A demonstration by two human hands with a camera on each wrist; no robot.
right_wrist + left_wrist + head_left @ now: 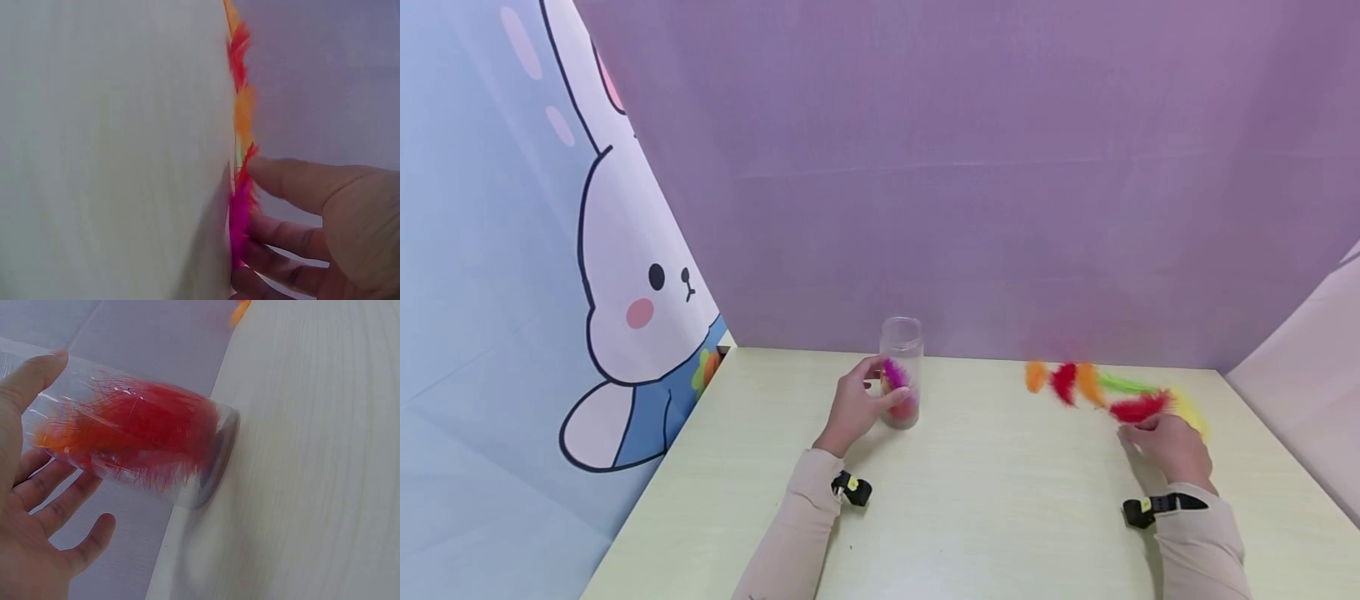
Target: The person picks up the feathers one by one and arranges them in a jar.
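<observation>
A tall clear jar (pixel 901 340) stands upright on the table. My left hand (pixel 856 406) holds its side, thumb on one side and fingers on the other. Red feathers (pixel 159 422) and orange feathers (pixel 94 436) show through its wall. A purple feather (pixel 894 372) appears between that thumb and index finger in the head view. At the right, my right hand (pixel 1174 447) reaches down to a red feather (pixel 1138 407), thumb and fingers spread apart around it. In the right wrist view, a magenta feather (pixel 238 228) lies by the fingertips.
Farther left in the feather row are an orange feather (pixel 1036 377), a red feather (pixel 1063 383) and another orange feather (pixel 1088 383). A green feather (pixel 1123 383) and a yellow feather (pixel 1189 412) lie behind the right hand. A purple cloth (pixel 970 208) hangs at the table's back edge.
</observation>
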